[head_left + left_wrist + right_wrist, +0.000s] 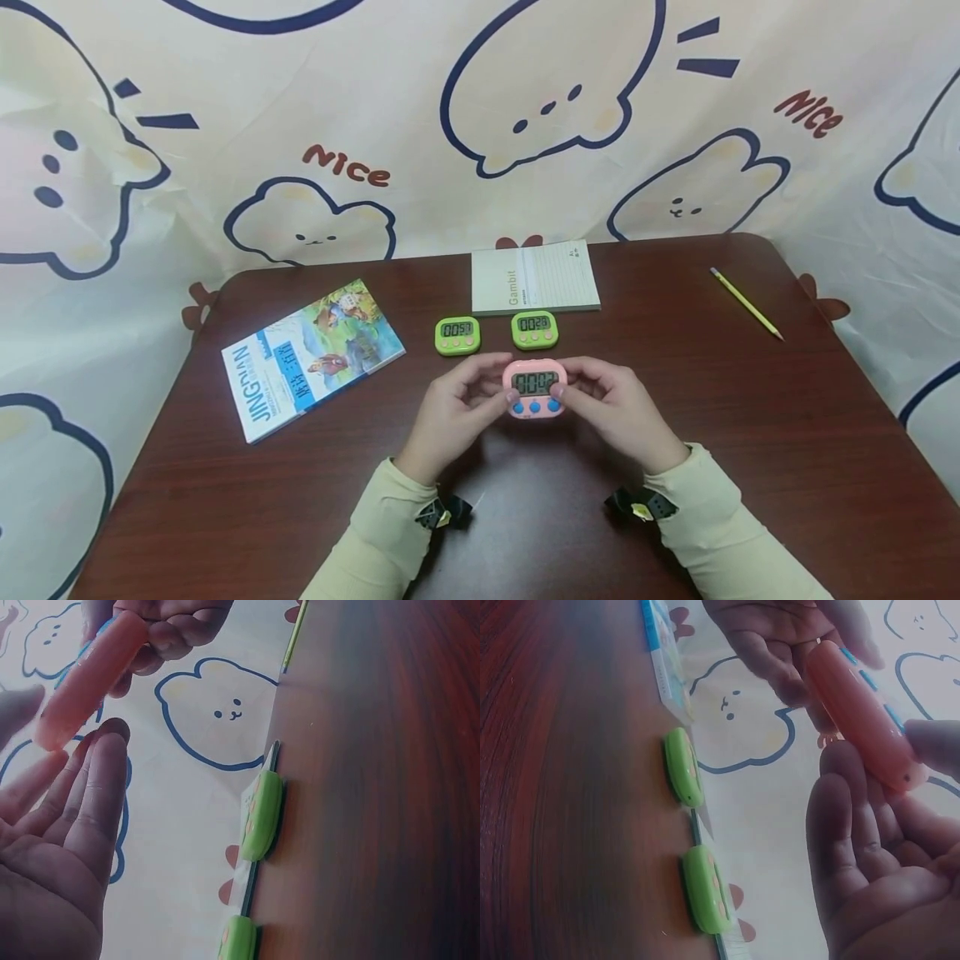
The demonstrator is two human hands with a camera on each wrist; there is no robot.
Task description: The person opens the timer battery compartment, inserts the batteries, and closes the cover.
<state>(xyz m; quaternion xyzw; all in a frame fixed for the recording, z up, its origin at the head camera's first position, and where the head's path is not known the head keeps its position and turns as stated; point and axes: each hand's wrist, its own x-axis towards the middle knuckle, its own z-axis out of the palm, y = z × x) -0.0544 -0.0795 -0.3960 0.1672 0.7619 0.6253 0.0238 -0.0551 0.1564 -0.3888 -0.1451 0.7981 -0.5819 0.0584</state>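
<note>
A pink digital timer (535, 389) with blue buttons is held up over the table, its screen facing the head camera. My left hand (463, 410) holds its left edge, thumb at the lower left corner and fingers behind. On the other side my right hand (611, 408) pinches the right edge, with its thumb by the screen and the right button. From the right wrist view, the pink timer (862, 712) is seen edge-on between both hands. Two green timers, a left one (457, 336) and a right one (535, 330), lie just beyond the hands.
A pale notebook (536, 277) marked "Gambit" lies at the table's back edge. To the left is a colourful book (313, 360), set at an angle. A yellow-green pencil (746, 303) rests at the right on the dark brown table (795, 450). A printed cloth (420, 100) hangs behind.
</note>
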